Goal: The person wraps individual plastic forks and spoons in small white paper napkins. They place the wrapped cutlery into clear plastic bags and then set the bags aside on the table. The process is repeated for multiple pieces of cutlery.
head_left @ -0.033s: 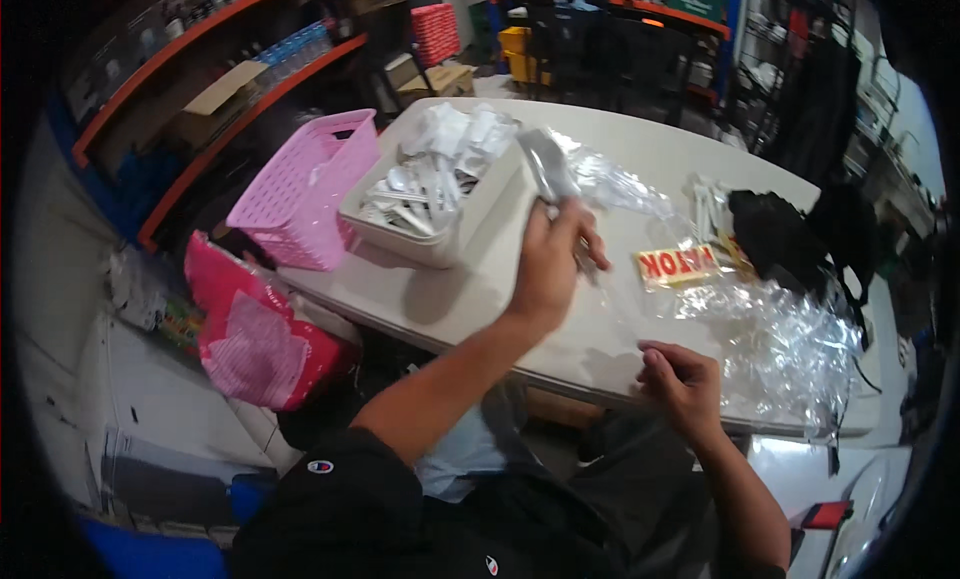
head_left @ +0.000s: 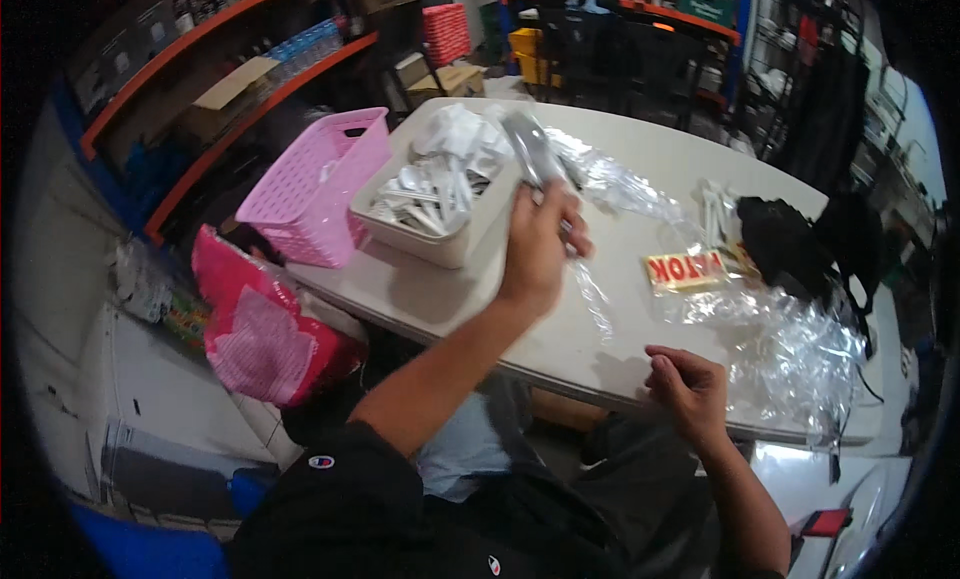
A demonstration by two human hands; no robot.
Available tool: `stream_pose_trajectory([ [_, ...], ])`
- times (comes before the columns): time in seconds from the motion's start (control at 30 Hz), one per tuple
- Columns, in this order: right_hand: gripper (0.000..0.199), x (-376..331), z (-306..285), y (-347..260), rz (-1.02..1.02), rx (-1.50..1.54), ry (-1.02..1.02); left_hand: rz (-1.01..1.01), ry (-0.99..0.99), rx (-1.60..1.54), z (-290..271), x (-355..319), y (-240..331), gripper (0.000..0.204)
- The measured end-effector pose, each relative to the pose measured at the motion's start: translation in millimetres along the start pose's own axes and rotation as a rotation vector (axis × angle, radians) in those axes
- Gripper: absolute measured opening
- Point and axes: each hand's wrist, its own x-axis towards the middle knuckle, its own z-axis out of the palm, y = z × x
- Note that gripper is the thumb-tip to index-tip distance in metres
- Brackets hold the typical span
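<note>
- Over the bench (head_left: 690, 159), I see the left hand (head_left: 542, 234), its grip closed around a shiny clear-plastic packet (head_left: 532, 149), just beside the white bin (head_left: 415, 241) of cutlery (head_left: 432, 187).
- Near the front edge, the right hand (head_left: 690, 387) curls its fingers; I can't tell whether its grip holds anything.
- Beside it I see crumpled clear plastic (head_left: 800, 344).

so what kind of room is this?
Probably a storeroom or back workroom: orange-edged shelves hold a cardboard box and other goods, and a white table carries a cream tub of white plastic cutlery.
</note>
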Motion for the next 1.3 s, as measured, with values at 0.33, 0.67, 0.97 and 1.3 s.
stream_pose_trajectory([
  [0.33, 0.018, 1.0, -5.2, 7.2, -0.035, -0.06, -0.076, 0.174, 0.369, 1.353, -172.7, 106.6, 275.4, 0.012],
  [0.67, 0.019, 0.0, -6.5, 1.8, 0.007, -0.035, -0.075, -0.369, 0.258, 2.024, -256.1, 140.0, 264.3, 0.054],
  [0.97, 0.02, 0.2, -8.7, 0.5, 0.014, -0.061, -0.09, 0.545, -0.184, 1.842, -163.0, 121.1, 212.0, 0.04],
  [1.3, 0.021, 2.0, -7.0, -0.1, -0.008, -0.062, -0.126, -0.03, -0.12, 2.206, -169.1, 147.3, 158.9, 0.034],
])
